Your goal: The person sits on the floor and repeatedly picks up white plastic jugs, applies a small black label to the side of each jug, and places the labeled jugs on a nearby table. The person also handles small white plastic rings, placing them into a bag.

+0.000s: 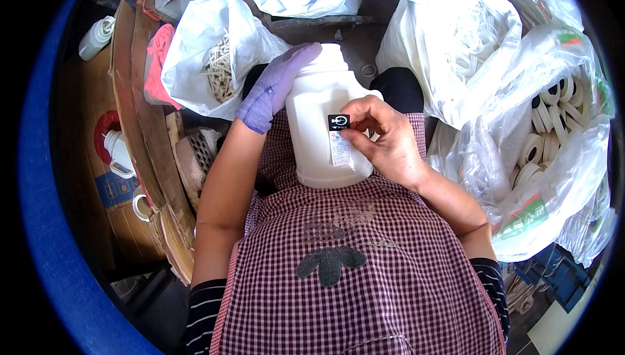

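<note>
One gloved left hand (281,85): in pale purple, it curls over the shoulder of the white jug (312,134), close to the neck, fingers bent against the plastic; I can't make out its thumb.
Bare right hand (384,137): nearly closed, thumb and forefinger pinching a small black tag (338,122); whether the tag touches the jug's front or sits just over it, I can't tell. The other fingers fold in behind.
White jug: between the two hands, over the lap, neck pointing away from the person, handle on the right hand's side.
Pale label (340,152): a slim strip over the jug's front, just on the near side of the right thumb's tip.
Checked apron (403,277): nearer the body than both hands, with a dark petal-shaped patch.
White bag (189,29): left of the left hand, holding short off-white pieces (221,72).
Pink cloth (158,68): farther left, beside that bag.
Second white bag (416,55): beyond the right hand and to its right, full of pale loops (472,39).
Clear bag (560,202): well right of the right hand, with white rolls (552,119) inside.
Another jug (122,153): far left of the left hand, past the upright cardboard (127,88).
</note>
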`<state>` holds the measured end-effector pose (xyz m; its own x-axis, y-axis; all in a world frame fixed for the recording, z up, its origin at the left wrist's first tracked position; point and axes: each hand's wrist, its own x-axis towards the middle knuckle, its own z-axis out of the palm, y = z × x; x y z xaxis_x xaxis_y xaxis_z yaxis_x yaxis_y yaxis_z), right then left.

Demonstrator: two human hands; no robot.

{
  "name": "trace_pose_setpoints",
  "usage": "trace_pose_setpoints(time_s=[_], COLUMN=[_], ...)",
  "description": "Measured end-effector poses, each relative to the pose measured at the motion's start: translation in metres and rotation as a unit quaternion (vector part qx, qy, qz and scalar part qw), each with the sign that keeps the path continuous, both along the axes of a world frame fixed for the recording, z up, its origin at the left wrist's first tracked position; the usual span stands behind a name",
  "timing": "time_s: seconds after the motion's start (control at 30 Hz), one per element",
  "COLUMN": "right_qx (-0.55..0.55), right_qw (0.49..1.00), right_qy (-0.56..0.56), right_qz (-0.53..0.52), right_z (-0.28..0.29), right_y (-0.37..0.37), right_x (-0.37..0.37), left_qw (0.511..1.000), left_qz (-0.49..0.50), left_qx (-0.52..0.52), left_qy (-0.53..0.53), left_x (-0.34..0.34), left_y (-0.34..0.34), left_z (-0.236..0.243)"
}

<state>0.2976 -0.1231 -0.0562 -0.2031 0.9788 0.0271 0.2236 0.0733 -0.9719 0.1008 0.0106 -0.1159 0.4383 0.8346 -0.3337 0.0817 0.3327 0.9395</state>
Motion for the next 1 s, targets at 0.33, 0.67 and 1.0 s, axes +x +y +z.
trace_pose_setpoints(time_s=[0.33,0.67,1.0], right_qx=[0.026,0.231,0.215], right_qw=[0.999,0.938,0.955], right_qy=[-0.029,-0.252,-0.200], right_qz=[0.000,-0.056,0.040], right_z=[-0.002,-0.006,0.004], right_y=[0.000,0.036,-0.011], right_x=[-0.001,0.005,0.041], left_qw=[0.998,0.999,0.998], left_qz=[0.012,0.011,0.053], left_qx=[-0.043,-0.024,0.017], left_qy=[-0.040,-0.032,-0.038], left_x=[0.004,0.004,-0.007], left_y=[-0.003,-0.007,-0.008], left_z=[0.004,0.003,0.008])
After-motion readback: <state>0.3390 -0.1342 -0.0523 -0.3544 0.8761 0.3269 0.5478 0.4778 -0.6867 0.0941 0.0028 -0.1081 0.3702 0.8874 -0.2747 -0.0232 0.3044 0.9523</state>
